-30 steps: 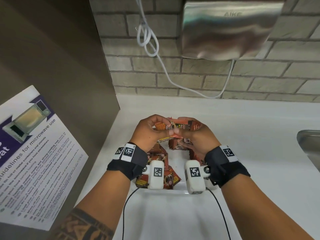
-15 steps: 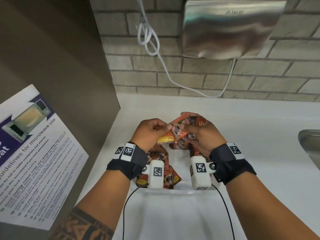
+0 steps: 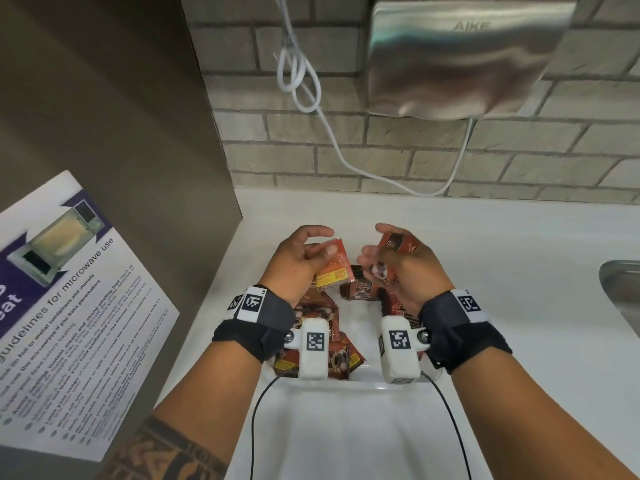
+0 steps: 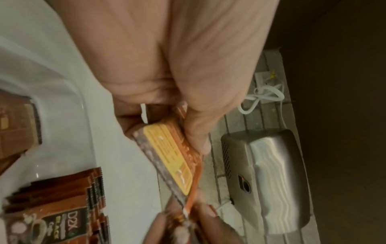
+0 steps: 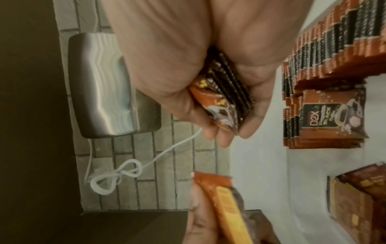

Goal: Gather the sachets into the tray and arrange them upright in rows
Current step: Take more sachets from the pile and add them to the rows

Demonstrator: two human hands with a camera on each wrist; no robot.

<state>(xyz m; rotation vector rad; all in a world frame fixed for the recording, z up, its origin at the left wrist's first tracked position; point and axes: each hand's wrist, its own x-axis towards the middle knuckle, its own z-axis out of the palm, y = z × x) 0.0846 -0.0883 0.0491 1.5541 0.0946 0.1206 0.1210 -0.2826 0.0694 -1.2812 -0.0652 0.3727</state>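
Note:
My left hand [image 3: 313, 252] pinches one orange sachet [image 3: 333, 268] with a yellow label between thumb and fingers; the same sachet [image 4: 175, 158] shows in the left wrist view. My right hand [image 3: 388, 254] grips a small stack of orange-brown sachets [image 3: 398, 244], seen edge-on as the stack [image 5: 221, 102] in the right wrist view. Both hands hover above a white tray [image 3: 363, 384] on the counter. Rows of upright sachets [image 3: 362, 289] stand in the tray, partly hidden by my wrists. Another upright row [image 5: 325, 82] shows along the tray's right side.
A steel hand dryer [image 3: 467, 57] hangs on the brick wall with a white looped cable [image 3: 298, 74]. A brown cabinet side with a microwave notice [image 3: 65, 306] stands at the left. A steel sink edge [image 3: 620, 289] lies at the right of the white counter [image 3: 502, 271].
My hands were together over the tray, handling the sachets jointly. They have now drawn apart, the left taking one sachet and the right keeping the stack.

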